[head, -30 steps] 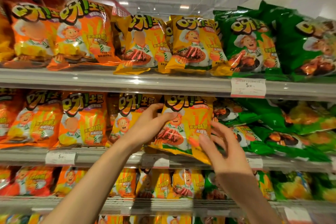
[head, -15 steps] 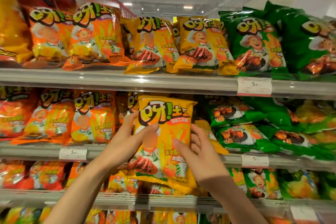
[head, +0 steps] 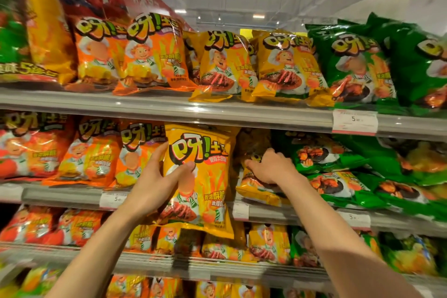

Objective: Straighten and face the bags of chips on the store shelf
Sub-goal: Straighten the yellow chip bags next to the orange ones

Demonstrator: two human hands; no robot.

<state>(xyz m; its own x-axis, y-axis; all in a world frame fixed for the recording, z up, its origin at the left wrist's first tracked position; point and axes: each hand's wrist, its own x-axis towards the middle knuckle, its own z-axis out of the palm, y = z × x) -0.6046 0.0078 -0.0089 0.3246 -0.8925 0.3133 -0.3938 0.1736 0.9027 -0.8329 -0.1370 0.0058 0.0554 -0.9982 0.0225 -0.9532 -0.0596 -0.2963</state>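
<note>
My left hand (head: 156, 181) grips a yellow chip bag (head: 208, 176) by its left edge, thumb across the front, and holds it upright in front of the middle shelf (head: 60, 195). Its lower end hangs below the shelf lip. To its right, my right hand (head: 271, 167) reaches into the shelf gap and rests, fingers curled, on a second yellow bag (head: 256, 189) that lies flat and tilted. Whether those fingers pinch that bag is hidden.
Orange bags (head: 94, 152) fill the middle shelf to the left, green bags (head: 338, 167) lie slumped to the right. The top shelf (head: 169, 106) carries orange, yellow and green bags with a price tag (head: 354, 122). More bags stand on the lower shelf (head: 217, 266).
My right hand has let go of the upright yellow bag and moved right into the shelf onto the lying bag. My left hand alone now holds the upright bag.
</note>
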